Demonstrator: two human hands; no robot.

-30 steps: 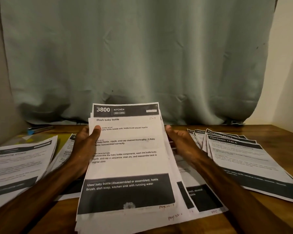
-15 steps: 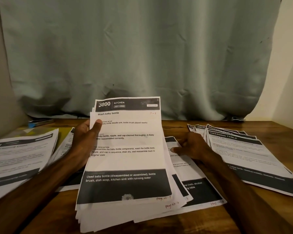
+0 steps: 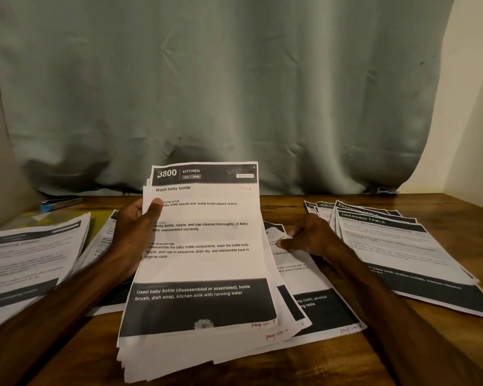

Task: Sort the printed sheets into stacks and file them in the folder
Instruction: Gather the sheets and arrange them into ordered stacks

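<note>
We are facing a grey-green curtain (image 3: 234, 93) hanging behind a wooden table (image 3: 332, 363). The left hand (image 3: 131, 240) is gripping a stack of sheets (image 3: 201, 263), with the thumb lying on the front page, and is holding it tilted up over the table's near middle. The right hand (image 3: 313, 238) is resting, fingers bent, on a loose sheet (image 3: 321, 313) lying flat just beside the stack; we cannot tell whether it is pinching it. A left pile (image 3: 31, 257) and a right pile (image 3: 396, 246) are lying fanned out on the table
</note>
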